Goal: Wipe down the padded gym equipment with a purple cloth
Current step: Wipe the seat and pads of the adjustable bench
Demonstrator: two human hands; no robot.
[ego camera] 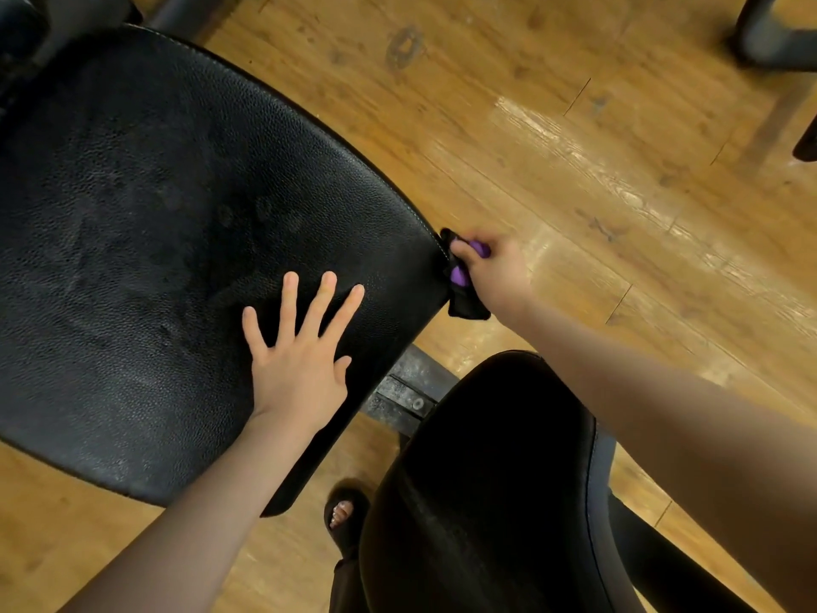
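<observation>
Head view, single frame. Left hand [297,369] lies flat on the large black bench pad [146,241], fingers straight and spread, palm down near the pad's right end; it holds nothing and appears to steady the pad. Right hand [490,276] grips the purple cloth [464,276], fingers curled round it, and presses it against the pad's right side edge, just below the stitched seam. The cloth is bunched, mostly dark in shadow, with purple showing between the fingers. Judgement: the step in hand is wiping the side edge of the pad. To do it well, keep the cloth flat against the edge, not wadded, follow the seam line along the curve, and keep the left hand bracing so pressure stays even. The top face shows dull smears and round marks, so it probably still needs passes. A second, smaller black pad [482,488] sits in the lower foreground, apart from the first, with a grey metal bracket [406,391] between them. Wood-look plank floor [574,139] all round, glossy in patches. A sandalled foot [345,515] stands beside the smaller pad. Dark frame tubing [769,42] at upper right.
</observation>
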